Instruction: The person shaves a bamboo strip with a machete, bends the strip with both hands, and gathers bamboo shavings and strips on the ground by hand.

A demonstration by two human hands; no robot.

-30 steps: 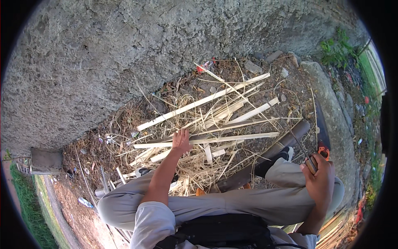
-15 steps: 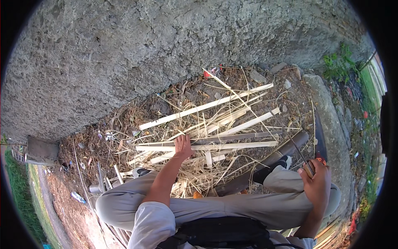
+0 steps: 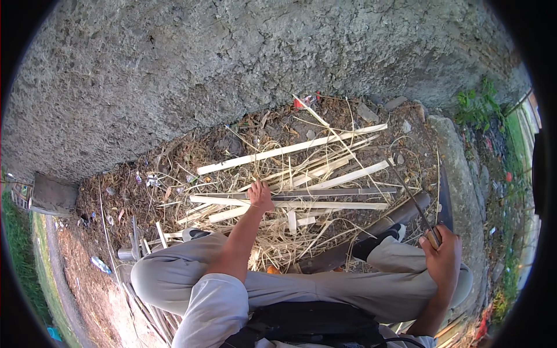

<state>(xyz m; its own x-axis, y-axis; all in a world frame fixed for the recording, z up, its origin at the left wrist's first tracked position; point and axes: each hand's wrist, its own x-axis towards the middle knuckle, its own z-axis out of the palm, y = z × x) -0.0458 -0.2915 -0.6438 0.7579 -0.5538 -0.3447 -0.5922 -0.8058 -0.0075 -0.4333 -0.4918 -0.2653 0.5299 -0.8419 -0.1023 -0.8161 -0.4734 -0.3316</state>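
Note:
My left hand (image 3: 261, 196) reaches into the bamboo strips, its fingers curled over a dark-skinned bamboo strip (image 3: 336, 192) and the pale bamboo strip (image 3: 325, 205) beside it. The fingertips' undersides are hidden. In my right hand (image 3: 444, 258) is a long, narrow-bladed knife (image 3: 412, 194), gripped by its wooden handle above my right knee. Its blade slants up and left, the tip near the end of another pale strip (image 3: 351, 174). A thick brown bamboo pole (image 3: 397, 214) lies by my right foot.
Thin shavings (image 3: 278, 246) are heaped between my feet. A rough grey wall (image 3: 261, 69) rises at the far side. Along the right run a dark tapering flat piece (image 3: 445, 200) and a concrete edge (image 3: 461, 168). A plastic bottle (image 3: 100, 265) lies at left.
The view has turned slightly. My left hand stays at the same strips, and my right hand still grips the knife, its blade swung a little further left.

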